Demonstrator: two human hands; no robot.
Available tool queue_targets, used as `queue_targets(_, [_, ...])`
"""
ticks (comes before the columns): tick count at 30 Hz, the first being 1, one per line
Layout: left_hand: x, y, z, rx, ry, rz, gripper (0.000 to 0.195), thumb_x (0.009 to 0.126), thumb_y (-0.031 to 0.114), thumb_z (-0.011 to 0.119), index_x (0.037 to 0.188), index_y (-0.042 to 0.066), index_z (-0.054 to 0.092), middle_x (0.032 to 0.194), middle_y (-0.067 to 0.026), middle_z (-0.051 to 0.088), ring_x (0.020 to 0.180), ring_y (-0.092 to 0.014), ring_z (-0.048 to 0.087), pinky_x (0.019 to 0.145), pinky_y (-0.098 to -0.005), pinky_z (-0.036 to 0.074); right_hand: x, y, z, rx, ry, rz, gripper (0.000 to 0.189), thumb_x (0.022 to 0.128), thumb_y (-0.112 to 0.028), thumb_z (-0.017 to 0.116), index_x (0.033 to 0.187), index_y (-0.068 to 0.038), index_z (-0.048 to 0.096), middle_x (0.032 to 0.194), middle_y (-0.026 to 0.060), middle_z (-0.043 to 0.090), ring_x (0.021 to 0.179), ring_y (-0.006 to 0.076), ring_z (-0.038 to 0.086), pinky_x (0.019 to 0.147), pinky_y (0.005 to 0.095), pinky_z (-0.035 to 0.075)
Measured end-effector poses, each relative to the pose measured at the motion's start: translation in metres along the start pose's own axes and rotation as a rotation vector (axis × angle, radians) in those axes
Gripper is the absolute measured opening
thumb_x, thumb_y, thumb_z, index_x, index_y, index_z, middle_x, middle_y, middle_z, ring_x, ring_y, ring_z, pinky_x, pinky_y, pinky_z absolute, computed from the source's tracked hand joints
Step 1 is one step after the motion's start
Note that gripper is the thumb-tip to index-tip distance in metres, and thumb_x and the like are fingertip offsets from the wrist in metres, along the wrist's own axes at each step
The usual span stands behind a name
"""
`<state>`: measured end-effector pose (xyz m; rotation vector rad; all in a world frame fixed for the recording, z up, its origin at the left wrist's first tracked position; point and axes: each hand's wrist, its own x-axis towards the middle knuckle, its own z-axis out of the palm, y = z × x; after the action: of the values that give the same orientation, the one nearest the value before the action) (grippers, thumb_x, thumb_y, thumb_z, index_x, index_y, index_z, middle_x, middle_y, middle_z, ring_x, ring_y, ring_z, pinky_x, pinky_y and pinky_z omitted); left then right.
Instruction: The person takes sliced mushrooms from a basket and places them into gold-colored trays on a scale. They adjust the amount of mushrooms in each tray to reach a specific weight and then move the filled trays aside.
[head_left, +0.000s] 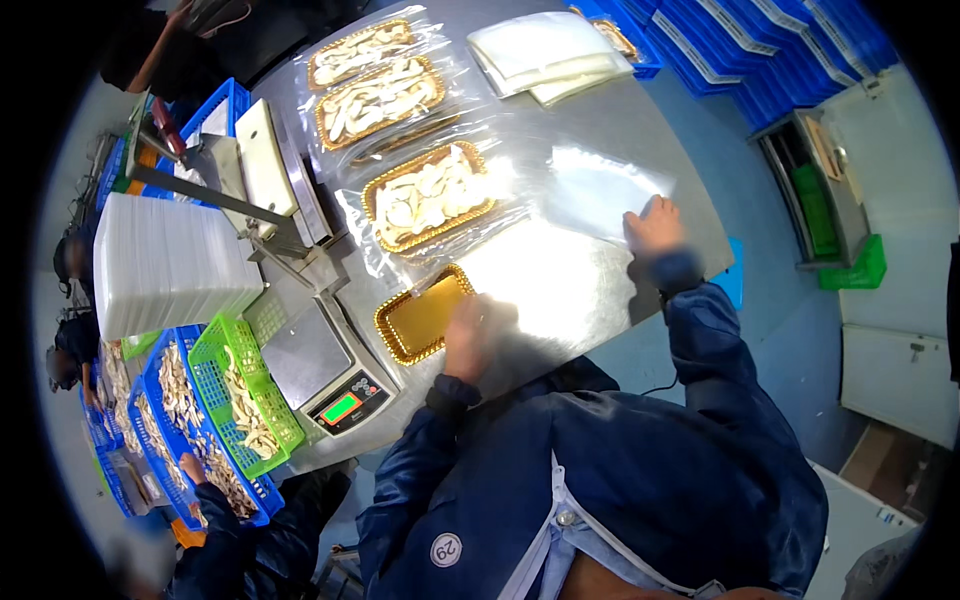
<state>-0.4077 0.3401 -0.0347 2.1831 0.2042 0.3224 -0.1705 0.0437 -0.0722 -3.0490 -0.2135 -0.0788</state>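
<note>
An unfilled gold tray (424, 315) with a scalloped rim lies on the steel table. My left hand (469, 337) grips its right end. Farther right, a flat clear plastic bag (592, 187) rests on the tabletop, its right edge held by the fingers of my right hand (656, 225). Just beyond the unfilled tray is a gold tray of sliced pale mushrooms (431, 199) on clear film. Two more filled trays, a middle one (381, 101) and a far one (361, 52), lie behind it in clear plastic. Glare whitens the table between my hands.
Left of me are a digital scale (307, 352), a lever-arm sealer (262, 165) and stacked white trays (172, 262). A green basket (247, 405) and blue crates (180, 390) hold mushroom slices; a co-worker's hand (193, 469) reaches there. Plastic bags (547, 52) are piled at the back.
</note>
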Motion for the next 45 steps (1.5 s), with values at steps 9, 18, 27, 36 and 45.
queue_targets(9, [0.02,0.032,0.067,0.057,-0.199,0.076,0.02,0.082,0.008,0.059,0.101,0.0,0.058,0.088,-0.0147,0.06,0.081,-0.029,0.061,0.071,-0.0365,0.048,-0.023,0.028,0.015,0.078,0.207,0.009,0.06,0.076,-0.029,0.064,0.123,0.003,0.046,0.123,0.0195,0.048,0.113,0.0368,0.044,0.096,0.0481,0.034])
queue_targets(18, [0.054,0.089,0.108,-0.055,-0.275,0.154,0.023,0.083,0.011,0.058,0.104,0.002,0.058,0.093,-0.0148,0.06,0.088,-0.032,0.059,0.077,-0.0373,0.048,-0.022,0.053,0.006,0.492,0.26,-0.11,0.017,0.079,-0.005,0.057,0.095,-0.006,0.065,0.11,0.0116,0.057,0.098,0.0323,0.056,0.083,0.0405,0.044])
queue_targets(27, [0.001,0.042,0.07,0.072,-0.083,-0.208,0.026,0.081,0.014,0.061,0.104,0.002,0.06,0.098,-0.0181,0.06,0.092,-0.036,0.056,0.082,-0.0415,0.046,-0.053,0.047,-0.055,0.609,-0.062,-0.365,0.012,0.081,-0.006,0.056,0.09,-0.001,0.063,0.099,0.0154,0.061,0.088,0.0351,0.059,0.077,0.0389,0.048])
queue_targets(36, [-0.066,-0.022,-0.027,0.702,0.096,-0.234,0.041,0.073,0.006,0.064,0.113,0.001,0.057,0.114,-0.0145,0.056,0.112,-0.034,0.048,0.095,-0.0413,0.039,-0.07,-0.036,-0.077,0.329,0.221,-0.603,0.026,0.076,-0.006,0.056,0.101,0.002,0.057,0.106,0.017,0.058,0.095,0.0359,0.055,0.083,0.0435,0.043])
queue_targets(45, [-0.061,-0.044,-0.057,0.505,-0.052,0.202,0.011,0.076,0.01,0.058,0.084,0.003,0.058,0.077,-0.0119,0.053,0.076,-0.031,0.055,0.067,-0.041,0.045,-0.148,-0.21,-0.064,0.672,-0.224,-1.103,0.039,0.073,-0.004,0.058,0.111,0.001,0.055,0.113,0.0142,0.056,0.103,0.0325,0.053,0.089,0.039,0.042])
